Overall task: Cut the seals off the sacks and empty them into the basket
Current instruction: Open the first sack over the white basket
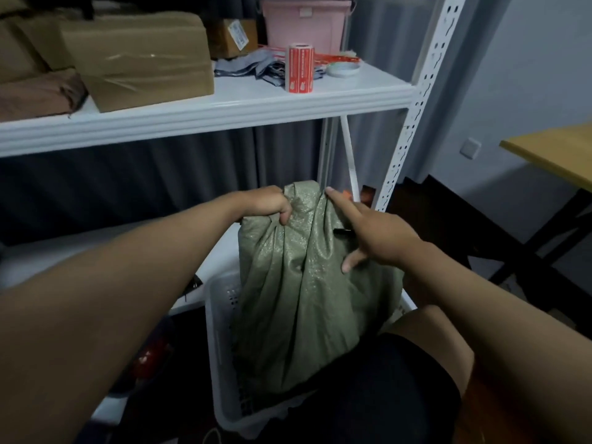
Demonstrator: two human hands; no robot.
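The sack (298, 293) is olive-green woven plastic, creased and slack, held upright with its lower end inside the white perforated basket (221, 341). The left hand (272, 203) clutches a bunched fold near its top; the right hand (368, 232) lies against it, fingers straight, with something small and dark beneath. Above the basket, a white shelf (205, 110) carries a cardboard box (137, 59), a red label roll (300, 68) and a pink bin (304, 24). Right of it stands a yellow desk (554, 155).

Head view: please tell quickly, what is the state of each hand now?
Left hand: closed, grips a bunch of the green woven sack near its top.
Right hand: open, fingers straight, touching the sack; holds nothing visible.
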